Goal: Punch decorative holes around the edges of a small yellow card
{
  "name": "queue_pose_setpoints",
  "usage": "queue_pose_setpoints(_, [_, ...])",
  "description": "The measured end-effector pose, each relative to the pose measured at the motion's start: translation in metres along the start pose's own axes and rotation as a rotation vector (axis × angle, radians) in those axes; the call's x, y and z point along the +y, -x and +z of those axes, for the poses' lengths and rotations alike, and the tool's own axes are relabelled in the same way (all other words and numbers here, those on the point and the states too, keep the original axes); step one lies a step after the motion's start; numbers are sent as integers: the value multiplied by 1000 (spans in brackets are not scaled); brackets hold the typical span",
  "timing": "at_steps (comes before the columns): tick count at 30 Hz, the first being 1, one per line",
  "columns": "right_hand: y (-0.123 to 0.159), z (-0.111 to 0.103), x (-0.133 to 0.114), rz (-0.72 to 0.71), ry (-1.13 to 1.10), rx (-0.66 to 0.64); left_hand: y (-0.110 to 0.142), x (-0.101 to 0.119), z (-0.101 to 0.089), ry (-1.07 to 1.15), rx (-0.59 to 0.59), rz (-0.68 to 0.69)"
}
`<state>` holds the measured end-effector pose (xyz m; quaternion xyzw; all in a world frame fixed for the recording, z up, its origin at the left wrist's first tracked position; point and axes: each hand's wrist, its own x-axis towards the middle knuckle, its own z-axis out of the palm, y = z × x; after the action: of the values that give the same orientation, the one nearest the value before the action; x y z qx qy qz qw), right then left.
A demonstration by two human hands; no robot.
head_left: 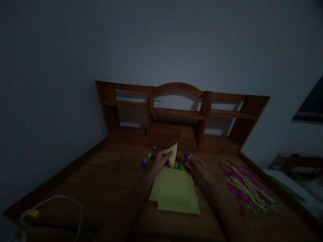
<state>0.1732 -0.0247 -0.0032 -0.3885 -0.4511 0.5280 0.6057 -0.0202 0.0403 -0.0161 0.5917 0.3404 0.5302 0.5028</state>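
My left hand (161, 159) pinches a folded piece of yellow paper (173, 155), which stands up as a triangle with a row of small dark holes along its edge. In my right hand (198, 164) is a small purple paper punch (187, 157), held between the fingers a little to the right of the paper. Between and below the hands sit green punches (182, 166), partly hidden. More small punches lie left of my left hand, among them a green one (149, 156) and a purple one (144, 163). Flat yellow sheets (175, 191) lie in front of my body between the forearms.
A wooden shelf unit (176, 113) stands along the table's back edge. At the right lies a heap of yellow and pink strips (244, 185). A white cable (68, 197) loops over the near left, by a small yellow object (34, 213). The room is dim.
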Motion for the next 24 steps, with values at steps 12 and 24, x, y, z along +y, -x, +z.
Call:
queue_pose_setpoints(12, [-4,-6,14,120,-63,-133,16,18,12,-175,-148,76])
queue_pose_setpoints(24, [-4,-10,17,48,96,-113,13,14,12,-202,-134,109])
